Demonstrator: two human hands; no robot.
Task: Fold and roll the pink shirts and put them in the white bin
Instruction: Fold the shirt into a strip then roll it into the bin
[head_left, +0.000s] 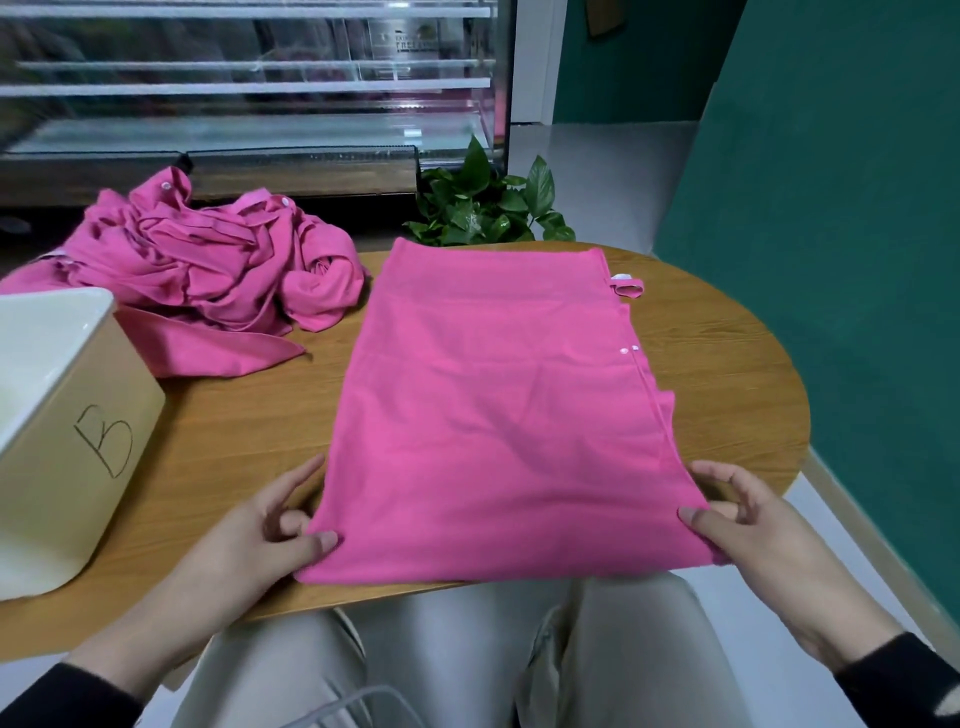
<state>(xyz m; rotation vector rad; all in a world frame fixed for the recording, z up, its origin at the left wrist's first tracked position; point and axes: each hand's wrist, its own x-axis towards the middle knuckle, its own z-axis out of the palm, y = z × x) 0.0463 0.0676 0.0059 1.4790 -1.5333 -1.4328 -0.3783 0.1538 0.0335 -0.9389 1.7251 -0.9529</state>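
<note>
At the table's near edge, left hand (270, 535) and right hand (748, 525) each grip-pinch the folded pink shirt's (493, 415) near corners.

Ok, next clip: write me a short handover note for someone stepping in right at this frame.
Left hand: grip pinches the near left corner of the flat folded pink shirt.
Right hand: grip pinches its near right corner.
The shirt lies on the round wooden table.
Crumpled heap of pink shirts sits at the far left.
White plastic bin marked B stands at the left.
Done: shirt folded flat.
Left: roll it, bin it, then work through the heap.
</note>
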